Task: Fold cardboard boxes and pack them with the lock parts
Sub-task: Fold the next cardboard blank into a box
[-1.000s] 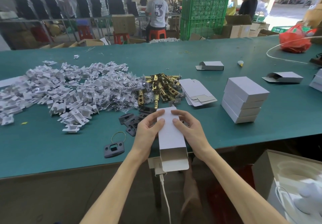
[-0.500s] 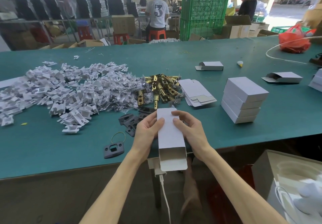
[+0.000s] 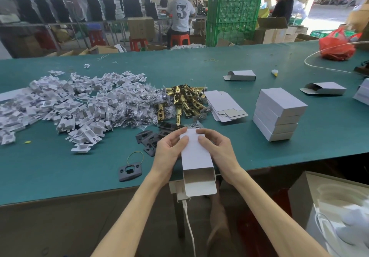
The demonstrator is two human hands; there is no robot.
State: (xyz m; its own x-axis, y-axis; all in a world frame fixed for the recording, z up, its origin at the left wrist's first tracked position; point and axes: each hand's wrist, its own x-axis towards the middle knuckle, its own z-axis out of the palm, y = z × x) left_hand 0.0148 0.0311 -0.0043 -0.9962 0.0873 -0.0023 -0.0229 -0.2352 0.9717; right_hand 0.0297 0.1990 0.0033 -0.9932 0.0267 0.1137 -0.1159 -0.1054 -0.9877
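Busy packing shop: a long green table [image 3: 259, 157] runs across the middle of the frame, with green crates [image 3: 233, 13] and other workers along the top. There's only the head view, so that's all I've got.

Lower centre, the box [image 3: 196, 157] is held just over the near table edge, with its long axis pointing away from the person. The left hand [image 3: 169, 149] grips its left side and the right hand [image 3: 217, 149] its right side. Both thumbs lie on the top face and the other fingers curl round the far end. The near end is open with its flap sticking out toward the camera, and what shows of the inside looks empty. I can't tell if the far flap is tucked, since the fingers cover it.

Parts are all close by:
- brass latches [image 3: 183, 101] in a heap just above the hands
- dark plates [image 3: 151, 139] just left of the left hand
- white inserts [image 3: 69, 105] spread across the left
- flat blanks [image 3: 223, 107] right of the latches
- a stack of closed boxes [image 3: 279, 113] at centre right

My guess is this is the far-end closing step. To do it well, lay the thumbs flat so the tube sits square and fold the side tabs in first. Then push the tuck flap in evenly from both sides so it doesn't crease. Leave the near end open for loading.
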